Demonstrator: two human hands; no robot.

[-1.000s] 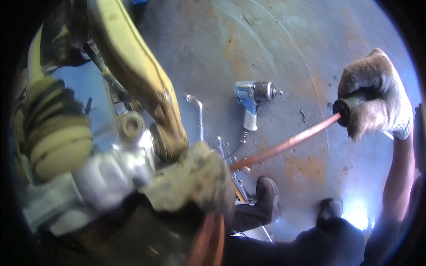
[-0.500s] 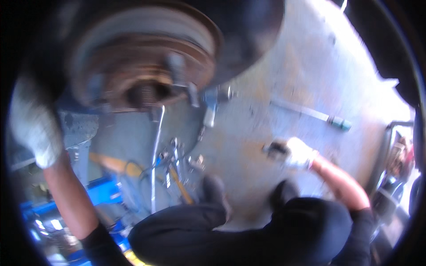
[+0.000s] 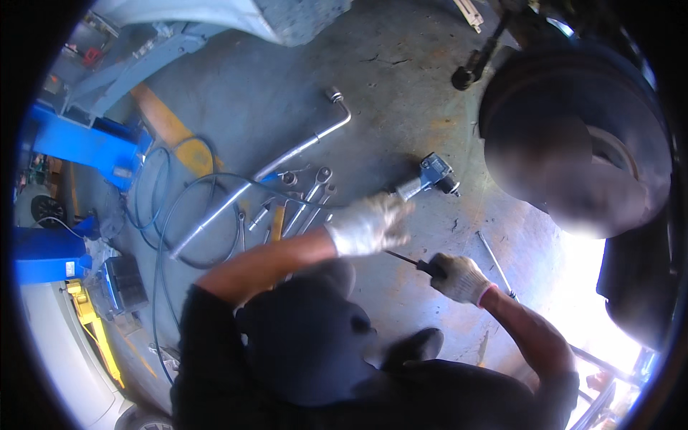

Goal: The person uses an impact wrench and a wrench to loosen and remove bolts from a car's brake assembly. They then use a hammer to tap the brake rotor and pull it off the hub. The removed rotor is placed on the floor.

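Stained concrete floor (image 3: 401, 93), wrenches (image 3: 308, 197) scattered. Right hand (image 3: 459, 278) grip closed on screwdriver (image 3: 412, 262); left hand (image 3: 369, 226) open above it.

The single head view is looking steeply down at the concrete floor (image 3: 401, 93), with the person's knees closest, at six o'clock.

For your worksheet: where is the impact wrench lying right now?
In the head view, the impact wrench lies on the concrete floor, just above the gloved left hand, right of the spanners.
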